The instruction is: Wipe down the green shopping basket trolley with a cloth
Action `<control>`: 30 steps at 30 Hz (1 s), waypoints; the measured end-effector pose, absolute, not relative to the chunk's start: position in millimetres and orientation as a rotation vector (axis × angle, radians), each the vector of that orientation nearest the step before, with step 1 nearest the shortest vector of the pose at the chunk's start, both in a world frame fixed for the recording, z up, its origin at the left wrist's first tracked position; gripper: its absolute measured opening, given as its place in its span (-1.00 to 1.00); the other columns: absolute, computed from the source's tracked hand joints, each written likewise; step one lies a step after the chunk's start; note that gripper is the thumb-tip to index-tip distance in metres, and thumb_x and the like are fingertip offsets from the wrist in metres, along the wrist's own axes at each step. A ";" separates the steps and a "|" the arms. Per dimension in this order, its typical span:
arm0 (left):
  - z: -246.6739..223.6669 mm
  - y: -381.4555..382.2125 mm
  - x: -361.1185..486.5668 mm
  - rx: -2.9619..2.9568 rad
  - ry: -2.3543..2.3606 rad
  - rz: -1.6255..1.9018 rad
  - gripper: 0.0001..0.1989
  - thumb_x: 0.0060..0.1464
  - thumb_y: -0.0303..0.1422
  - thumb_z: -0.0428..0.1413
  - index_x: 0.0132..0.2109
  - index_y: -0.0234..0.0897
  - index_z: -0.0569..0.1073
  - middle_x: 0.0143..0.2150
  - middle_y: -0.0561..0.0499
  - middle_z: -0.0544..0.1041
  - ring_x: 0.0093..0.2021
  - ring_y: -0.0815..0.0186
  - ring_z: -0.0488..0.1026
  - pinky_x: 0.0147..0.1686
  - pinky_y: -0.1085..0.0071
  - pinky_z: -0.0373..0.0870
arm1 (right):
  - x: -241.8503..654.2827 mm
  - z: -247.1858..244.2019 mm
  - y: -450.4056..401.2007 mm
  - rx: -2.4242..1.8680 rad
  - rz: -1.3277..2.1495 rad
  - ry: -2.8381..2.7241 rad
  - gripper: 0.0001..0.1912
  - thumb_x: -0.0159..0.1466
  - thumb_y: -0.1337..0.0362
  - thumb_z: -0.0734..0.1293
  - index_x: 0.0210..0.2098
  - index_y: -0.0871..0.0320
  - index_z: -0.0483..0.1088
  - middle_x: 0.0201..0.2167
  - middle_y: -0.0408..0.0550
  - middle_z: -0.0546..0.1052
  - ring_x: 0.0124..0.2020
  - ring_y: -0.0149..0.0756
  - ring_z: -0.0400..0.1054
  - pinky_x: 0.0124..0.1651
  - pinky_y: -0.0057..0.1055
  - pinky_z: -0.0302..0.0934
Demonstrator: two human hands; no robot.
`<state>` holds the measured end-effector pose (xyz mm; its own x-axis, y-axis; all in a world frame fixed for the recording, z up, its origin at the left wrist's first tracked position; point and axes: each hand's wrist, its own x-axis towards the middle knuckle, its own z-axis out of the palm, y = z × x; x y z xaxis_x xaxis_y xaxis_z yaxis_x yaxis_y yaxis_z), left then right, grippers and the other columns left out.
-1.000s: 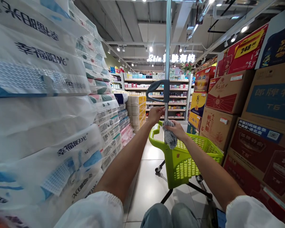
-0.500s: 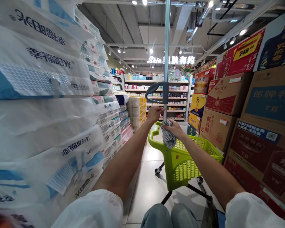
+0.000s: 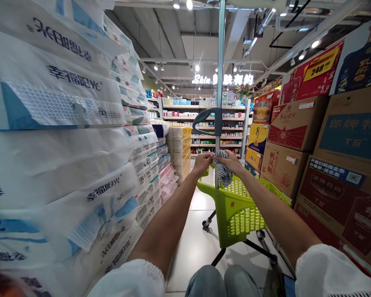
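Observation:
A striped cloth (image 3: 224, 170) is bunched against the lower part of an upright metal pole (image 3: 220, 62), which carries a grey loop handle (image 3: 207, 122). My right hand (image 3: 232, 164) is closed on the cloth, pressing it to the pole. Beside it, my left hand (image 3: 203, 162) has its fingers pinched together at the cloth's left edge by the pole; what lies between those fingers is too small to make out. Under both hands stands a lime green shopping cart (image 3: 222, 210) with a basket of open mesh.
Stacked white paper packs (image 3: 55, 156) rise close on the left. Piled drink cartons (image 3: 343, 181) line the right. Product shelves (image 3: 204, 106) stand at the aisle's far end. The cart's wheels rest on a tiled floor (image 3: 185, 247).
My left hand has moved down the pole to the cloth, next to my right hand. The cloth and right hand have shifted slightly up and right in view.

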<state>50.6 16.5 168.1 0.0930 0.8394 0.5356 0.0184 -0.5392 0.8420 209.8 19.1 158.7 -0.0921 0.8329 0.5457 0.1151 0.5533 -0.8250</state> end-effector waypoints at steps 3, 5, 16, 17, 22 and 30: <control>158.8 11.2 58.7 1.446 0.692 1.471 -0.65 -0.09 -0.11 0.27 -0.42 -0.37 0.54 -0.58 0.06 0.43 -0.54 0.45 0.35 -0.41 0.46 0.36 | 206.9 185.8 21.4 -0.813 0.606 -1.525 -0.51 -0.08 0.02 0.49 -0.23 0.12 0.38 -0.34 -0.13 0.53 -0.34 -0.27 0.41 -0.33 -0.38 0.28; 159.9 9.5 63.6 1.383 0.681 1.476 -0.67 -0.12 -0.16 0.29 -0.49 -0.38 0.51 -0.63 0.08 0.39 -0.59 0.49 0.29 -0.47 0.48 0.32 | 201.8 208.8 24.4 -0.770 0.537 -1.465 -0.49 -0.06 0.01 0.48 -0.18 0.10 0.37 -0.29 -0.14 0.54 -0.32 -0.28 0.41 -0.31 -0.38 0.29; 138.5 28.7 60.5 1.573 0.650 1.494 -0.71 -0.15 -0.20 0.23 -0.33 -0.37 0.56 -0.50 0.06 0.48 -0.52 0.50 0.28 -0.48 0.55 0.26 | 204.5 177.5 20.1 -0.744 0.619 -1.584 -0.56 0.00 -0.02 0.44 -0.26 0.14 0.40 -0.34 -0.10 0.54 -0.34 -0.29 0.40 -0.27 -0.36 0.28; 136.3 30.3 60.6 1.621 0.656 1.494 -0.71 -0.12 -0.20 0.21 -0.33 -0.36 0.57 -0.49 0.07 0.48 -0.50 0.49 0.29 -0.44 0.54 0.29 | 206.4 180.4 19.6 -0.770 0.613 -1.596 -0.57 -0.01 0.00 0.46 -0.27 0.14 0.40 -0.36 -0.11 0.54 -0.35 -0.29 0.40 -0.28 -0.36 0.28; 133.5 28.8 60.8 1.855 0.826 1.427 -0.76 -0.03 -0.27 0.09 -0.36 -0.37 0.56 -0.52 0.08 0.44 -0.47 0.44 0.34 -0.34 0.46 0.39 | 204.9 212.4 24.8 -0.773 0.591 -1.469 -0.55 -0.03 0.02 0.47 -0.23 0.13 0.39 -0.34 -0.11 0.55 -0.35 -0.28 0.41 -0.32 -0.37 0.30; 116.4 21.8 44.8 2.120 0.957 1.271 -0.76 0.02 -0.31 0.06 -0.42 -0.36 0.56 -0.49 0.04 0.51 -0.45 0.39 0.44 -0.31 0.42 0.44 | 210.5 190.3 27.2 -0.710 0.614 -1.591 -0.56 0.03 -0.01 0.44 -0.21 0.13 0.40 -0.34 -0.13 0.53 -0.35 -0.29 0.40 -0.30 -0.37 0.28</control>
<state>44.8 21.8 116.4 0.3222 0.7694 0.5515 0.3176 -0.6367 0.7027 210.5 27.2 190.3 -0.0847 0.7413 0.6658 0.1016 0.6712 -0.7343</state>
